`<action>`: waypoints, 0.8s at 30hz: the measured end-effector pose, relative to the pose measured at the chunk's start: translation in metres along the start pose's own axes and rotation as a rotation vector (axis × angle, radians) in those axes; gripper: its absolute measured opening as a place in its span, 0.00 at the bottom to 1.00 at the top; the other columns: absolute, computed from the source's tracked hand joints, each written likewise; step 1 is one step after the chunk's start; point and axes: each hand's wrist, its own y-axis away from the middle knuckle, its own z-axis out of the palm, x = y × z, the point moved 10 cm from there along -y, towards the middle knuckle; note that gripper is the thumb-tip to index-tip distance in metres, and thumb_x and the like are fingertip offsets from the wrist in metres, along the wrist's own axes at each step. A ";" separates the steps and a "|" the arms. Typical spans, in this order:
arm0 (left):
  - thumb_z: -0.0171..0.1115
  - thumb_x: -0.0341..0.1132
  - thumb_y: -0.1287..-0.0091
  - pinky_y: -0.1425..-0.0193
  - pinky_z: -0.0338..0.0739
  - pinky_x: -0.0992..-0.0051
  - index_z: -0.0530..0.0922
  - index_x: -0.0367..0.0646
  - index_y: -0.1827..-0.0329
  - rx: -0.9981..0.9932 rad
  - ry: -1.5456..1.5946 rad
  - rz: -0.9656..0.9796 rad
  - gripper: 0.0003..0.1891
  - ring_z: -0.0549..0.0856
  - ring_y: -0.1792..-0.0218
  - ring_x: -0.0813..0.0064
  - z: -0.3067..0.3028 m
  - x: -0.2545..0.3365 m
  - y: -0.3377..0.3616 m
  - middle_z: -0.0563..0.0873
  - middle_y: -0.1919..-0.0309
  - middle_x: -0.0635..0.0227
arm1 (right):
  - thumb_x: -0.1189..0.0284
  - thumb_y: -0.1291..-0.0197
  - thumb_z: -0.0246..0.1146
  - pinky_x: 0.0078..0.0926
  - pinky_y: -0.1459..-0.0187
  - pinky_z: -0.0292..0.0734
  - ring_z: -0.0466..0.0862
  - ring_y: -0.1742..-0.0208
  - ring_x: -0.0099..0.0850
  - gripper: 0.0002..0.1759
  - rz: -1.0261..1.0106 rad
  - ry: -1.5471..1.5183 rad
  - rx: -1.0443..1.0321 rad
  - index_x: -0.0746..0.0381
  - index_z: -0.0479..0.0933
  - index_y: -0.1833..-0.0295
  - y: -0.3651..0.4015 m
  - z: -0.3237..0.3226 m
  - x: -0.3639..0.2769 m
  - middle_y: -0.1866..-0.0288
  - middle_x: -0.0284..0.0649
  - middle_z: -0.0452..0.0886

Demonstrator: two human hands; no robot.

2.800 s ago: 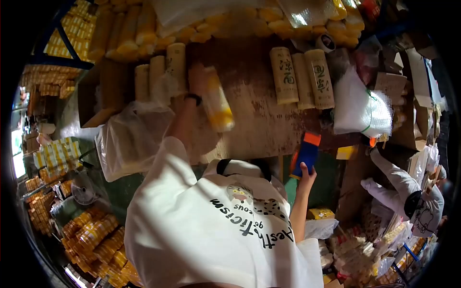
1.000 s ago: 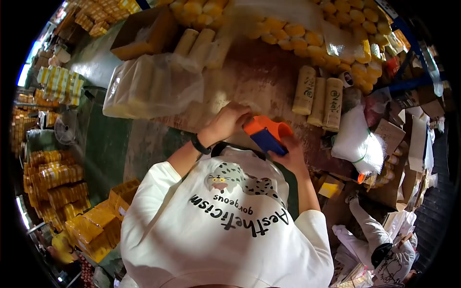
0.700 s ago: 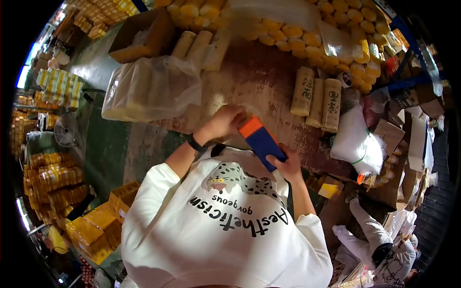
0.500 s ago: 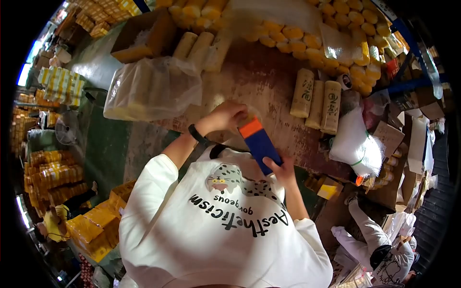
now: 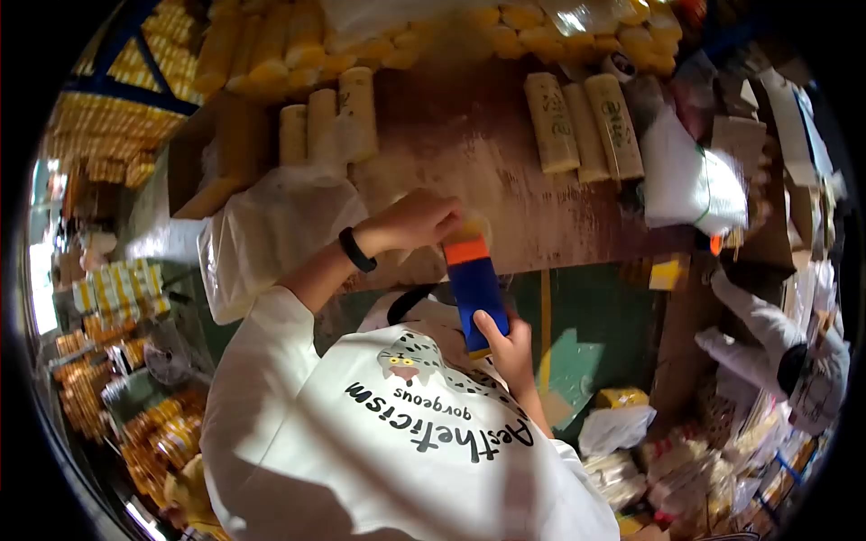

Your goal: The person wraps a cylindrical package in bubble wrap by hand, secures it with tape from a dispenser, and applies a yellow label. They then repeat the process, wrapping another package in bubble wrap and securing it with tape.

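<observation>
My right hand (image 5: 510, 347) grips the lower end of a narrow blue-and-orange box (image 5: 476, 288), with the thumb laid across its blue side. The box is tilted slightly, its orange band and pale yellowish end pointing away from me. Beside that far end is my left hand (image 5: 422, 220), a black band on its wrist and its fingers curled closed. What those fingers pinch, if anything, is too blurred to make out. Both hands are above the near edge of a worn reddish-brown table (image 5: 433, 126).
A clear plastic bag (image 5: 271, 225) lies left of my hands, near pale rolls (image 5: 322, 126) and a cardboard box (image 5: 216, 153). More marked rolls (image 5: 552, 126) stand right, beside a white wrapped bundle (image 5: 690, 180). Yellow rolls (image 5: 298, 41) line the back. Another person (image 5: 767, 352) is at far right.
The whole view has shifted and turned. The box now looks more upright in the picture, still in my right hand. My left hand stays closed near its orange end.
</observation>
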 end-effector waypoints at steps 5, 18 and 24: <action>0.66 0.39 0.39 0.67 0.74 0.66 0.76 0.39 0.68 -0.038 0.069 0.077 0.13 0.83 0.73 0.65 -0.005 -0.011 -0.007 0.82 0.78 0.60 | 0.60 0.42 0.66 0.25 0.64 0.76 0.80 0.68 0.27 0.23 0.071 0.045 0.113 0.71 0.78 0.53 0.005 0.017 0.003 0.68 0.45 0.83; 0.68 0.42 0.38 0.48 0.73 0.70 0.77 0.45 0.43 -0.037 0.293 0.439 0.22 0.80 0.51 0.69 0.007 -0.012 -0.027 0.82 0.54 0.63 | 0.63 0.45 0.66 0.25 0.62 0.76 0.81 0.67 0.27 0.22 0.108 0.032 0.135 0.71 0.78 0.54 0.001 0.024 0.010 0.66 0.44 0.83; 0.65 0.38 0.36 0.44 0.72 0.74 0.81 0.46 0.48 -0.255 0.499 0.238 0.15 0.80 0.50 0.74 0.031 -0.021 -0.032 0.82 0.53 0.68 | 0.64 0.46 0.67 0.25 0.62 0.76 0.80 0.69 0.30 0.20 0.012 -0.048 0.217 0.70 0.78 0.55 0.014 0.019 0.016 0.68 0.46 0.83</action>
